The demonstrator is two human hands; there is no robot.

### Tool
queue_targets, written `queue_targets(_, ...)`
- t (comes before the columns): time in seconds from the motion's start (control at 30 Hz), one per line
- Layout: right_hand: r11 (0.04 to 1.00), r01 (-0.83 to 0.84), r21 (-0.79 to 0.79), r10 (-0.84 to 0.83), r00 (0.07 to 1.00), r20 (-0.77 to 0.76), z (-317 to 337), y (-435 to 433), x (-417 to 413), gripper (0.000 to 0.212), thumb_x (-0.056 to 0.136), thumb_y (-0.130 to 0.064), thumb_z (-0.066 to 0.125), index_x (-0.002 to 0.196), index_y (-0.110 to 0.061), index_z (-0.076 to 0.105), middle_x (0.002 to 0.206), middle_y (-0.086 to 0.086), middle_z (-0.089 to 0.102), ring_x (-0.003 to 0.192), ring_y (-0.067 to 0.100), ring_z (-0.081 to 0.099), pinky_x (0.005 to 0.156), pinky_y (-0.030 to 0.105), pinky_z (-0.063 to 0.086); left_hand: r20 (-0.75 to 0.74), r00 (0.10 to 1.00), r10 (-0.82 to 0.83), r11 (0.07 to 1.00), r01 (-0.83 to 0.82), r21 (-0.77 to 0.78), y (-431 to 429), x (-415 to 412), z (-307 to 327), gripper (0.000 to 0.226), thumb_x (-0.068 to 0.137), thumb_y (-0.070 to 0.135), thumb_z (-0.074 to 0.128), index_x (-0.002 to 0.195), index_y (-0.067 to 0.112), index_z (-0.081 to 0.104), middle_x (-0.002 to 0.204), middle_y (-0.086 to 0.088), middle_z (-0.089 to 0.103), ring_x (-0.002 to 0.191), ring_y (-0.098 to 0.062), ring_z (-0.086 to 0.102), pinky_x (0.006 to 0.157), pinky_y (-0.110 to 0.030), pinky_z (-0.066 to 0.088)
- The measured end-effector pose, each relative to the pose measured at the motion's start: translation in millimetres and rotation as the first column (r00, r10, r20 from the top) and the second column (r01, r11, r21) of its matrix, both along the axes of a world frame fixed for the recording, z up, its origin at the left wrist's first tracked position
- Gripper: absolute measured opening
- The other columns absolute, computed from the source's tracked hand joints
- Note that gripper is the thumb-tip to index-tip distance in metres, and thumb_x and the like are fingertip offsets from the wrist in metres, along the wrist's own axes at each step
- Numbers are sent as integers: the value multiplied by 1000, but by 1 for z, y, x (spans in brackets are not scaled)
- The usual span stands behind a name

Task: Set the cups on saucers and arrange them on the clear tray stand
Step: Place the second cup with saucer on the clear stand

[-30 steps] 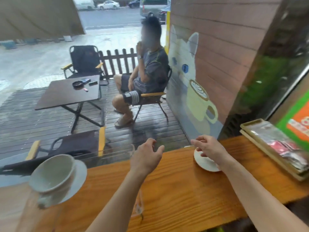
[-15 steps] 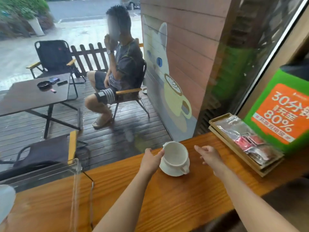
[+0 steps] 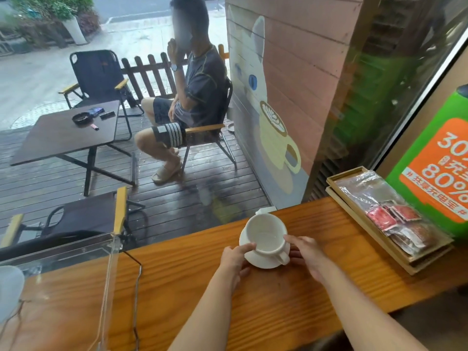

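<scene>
Wooden desk (image 3: 253, 300) by a window; both hands pinch the saucer (image 3: 263, 259) under an empty white cup (image 3: 266, 236), clear stand (image 3: 106, 287) at nine o'clock.

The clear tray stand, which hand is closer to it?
Left. The left hand is at the saucer's left edge, on the side toward the clear tray stand; the right hand is beyond the cup.

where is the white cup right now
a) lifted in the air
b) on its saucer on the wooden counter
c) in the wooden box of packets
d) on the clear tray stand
b: the white cup sits on its saucer on the wooden counter, both hands at the saucer's edges.
</scene>
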State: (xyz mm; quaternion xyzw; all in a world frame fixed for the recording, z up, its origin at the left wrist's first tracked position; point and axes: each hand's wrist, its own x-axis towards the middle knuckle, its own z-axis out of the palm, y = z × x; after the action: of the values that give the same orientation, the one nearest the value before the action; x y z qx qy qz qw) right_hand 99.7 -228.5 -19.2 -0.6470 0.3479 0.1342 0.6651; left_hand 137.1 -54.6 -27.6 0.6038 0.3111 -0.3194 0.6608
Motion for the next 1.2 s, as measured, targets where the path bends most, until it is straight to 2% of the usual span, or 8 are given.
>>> queue_targets(0.13,996,-86,40,87,996,-29,-1,1,-16,40,84,-31,64,114,-6,58,105,16,65,96,30,61,83,38,47,-48,994,-102,994,99,-47,16,-16,8,53,71,16,72,119,7,52,116,-17,59,105,-29,56,88,-45,50)
queue_targets(0.27,978,-164,133,167,986,-11,-8,5,-39,28,83,-29,62,99,-7,65,85,11,61,80,24,55,74,34,45,-94,989,-118,986,106,-126,34,-34,11,42,70,10,72,108,6,55,108,-18,60,103,-31,57,91,-47,50)
queue_targets(0.37,967,-155,203,161,987,-15,-11,12,-51,54,75,-32,69,116,0,57,99,18,61,90,30,58,74,38,52,-95,993,-75,986,60,-155,42,-47,10,32,68,8,71,96,9,56,106,-20,59,105,-33,56,90,-49,51)
queue_targets(0.47,957,-113,267,115,993,9,-10,25,-59,75,59,-32,79,120,3,51,105,21,61,92,31,61,64,36,55,-50,998,-26,986,18,-165,48,-56,14,36,67,10,74,99,11,58,105,-18,61,99,-31,58,75,-43,54)
queue_targets(0.67,948,-88,307,49,990,133,10,49,-63,70,66,-35,73,123,-2,50,115,21,61,99,29,63,62,34,57,178,984,14,982,20,-190,70,-60,45,59,62,24,79,116,11,57,108,-11,67,96,-23,61,62,-32,54)
queue_targets(0.9,920,-178,349,57,942,332,70,97,-44,66,72,-26,70,127,1,45,107,16,63,83,17,71,58,31,58,470,876,110,975,-3,-222,114,-59,98,70,52,41,76,113,7,65,102,-11,69,85,-14,66,63,-24,55)
queue_targets(1.0,906,-231,354,86,920,381,92,129,-40,68,70,-25,75,126,0,46,106,13,63,84,17,70,57,30,58,522,826,213,970,-112,-218,139,-61,115,77,52,44,76,117,5,61,108,-17,68,90,-20,65,68,-29,52)
queue_targets(1.2,881,-300,366,128,896,425,116,200,-36,75,65,-33,70,125,6,48,108,17,57,85,17,64,53,29,55,592,717,367,930,-287,-229,197,-72,138,63,58,43,75,111,10,67,93,-8,72,84,-18,63,68,-29,48)
